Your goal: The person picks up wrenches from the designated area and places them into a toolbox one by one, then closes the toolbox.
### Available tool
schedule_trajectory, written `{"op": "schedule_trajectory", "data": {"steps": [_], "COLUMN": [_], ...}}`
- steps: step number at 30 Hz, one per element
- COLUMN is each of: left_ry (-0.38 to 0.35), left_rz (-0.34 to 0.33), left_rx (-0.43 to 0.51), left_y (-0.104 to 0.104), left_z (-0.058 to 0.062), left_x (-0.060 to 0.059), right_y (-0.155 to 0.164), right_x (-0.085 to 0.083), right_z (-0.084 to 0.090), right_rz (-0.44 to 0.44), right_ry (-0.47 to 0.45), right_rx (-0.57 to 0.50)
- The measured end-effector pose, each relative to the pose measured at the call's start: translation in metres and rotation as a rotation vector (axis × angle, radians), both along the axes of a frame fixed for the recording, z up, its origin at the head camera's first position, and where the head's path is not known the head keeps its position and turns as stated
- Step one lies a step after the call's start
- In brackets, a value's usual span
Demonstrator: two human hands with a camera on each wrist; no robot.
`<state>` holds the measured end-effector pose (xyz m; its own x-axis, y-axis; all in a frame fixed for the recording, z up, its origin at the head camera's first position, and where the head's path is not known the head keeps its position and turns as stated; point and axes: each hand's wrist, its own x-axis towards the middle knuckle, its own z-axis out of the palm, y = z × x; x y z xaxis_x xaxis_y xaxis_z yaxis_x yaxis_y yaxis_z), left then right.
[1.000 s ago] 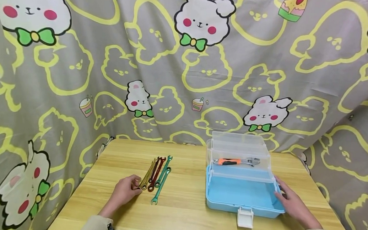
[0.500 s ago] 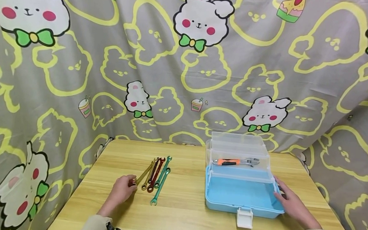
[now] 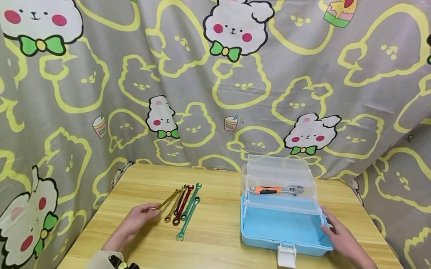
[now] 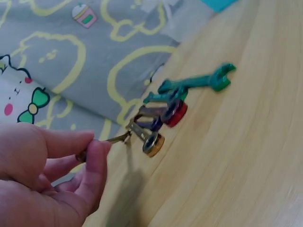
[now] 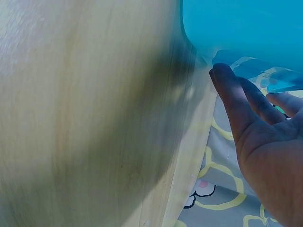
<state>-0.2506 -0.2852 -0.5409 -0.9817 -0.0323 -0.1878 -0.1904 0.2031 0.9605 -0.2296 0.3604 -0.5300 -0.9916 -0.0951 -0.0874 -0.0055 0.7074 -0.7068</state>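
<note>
"What do you see on your screens?"

"I see a gold wrench [image 3: 167, 200] over the left part of the bench [image 3: 225, 262]. The left hand [image 3: 138, 218] pinches one end with finger and thumb. The wrench tips toward the others. I can't tell if its far end touches anything."

"What others?"

"They lie in a bunch just to its right. I count a second gold wrench [image 3: 173, 209], a dark wrench [image 3: 180, 199], a red wrench [image 3: 183, 204] and two green wrenches [image 3: 188, 218]."

"And the right hand [image 3: 343, 239]?"

"It rests on the right side of a blue box [image 3: 260, 241]. I see its fingers nearly straight there, and it has no tool."

"What is on the box?"

"Clear trays [image 3: 278, 172] stand up at the back. One holds an orange-and-black wrench [image 3: 269, 190]. A white latch [image 3: 286, 257] hangs in front."

"And behind it all?"

"I see a gray curtain [image 3: 242, 72] with white bunnies and yellow lines."
</note>
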Motion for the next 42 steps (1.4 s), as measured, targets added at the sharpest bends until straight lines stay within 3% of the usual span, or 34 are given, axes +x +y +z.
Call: {"op": "schedule_trajectory", "data": {"steps": [7,20,25,32,42], "left_ry": [0.015,0.075,0.075,0.095,0.074], "left_rz": [0.027,-0.085,-0.131,-0.251,-0.35], "left_rx": [0.105,0.199,0.202,0.204,0.154], "left_y": [-0.002,0.008,0.022,0.046,0.086], "left_z": [0.002,0.026,0.036,0.045,0.048], "left_x": [0.0,0.006,0.006,0.005,-0.001], "right_y": [0.0,0.001,0.001,0.0,0.001], "right_x": [-0.001,-0.001,0.0,0.0,0.001], "right_z": [0.001,-0.001,-0.001,-0.001,-0.001], "right_rz": [0.002,-0.005,-0.007,-0.004,-0.005], "right_ry": [-0.003,-0.014,-0.02,-0.021,-0.02], "right_rx": [0.004,0.003,-0.008,-0.004,-0.012]}}
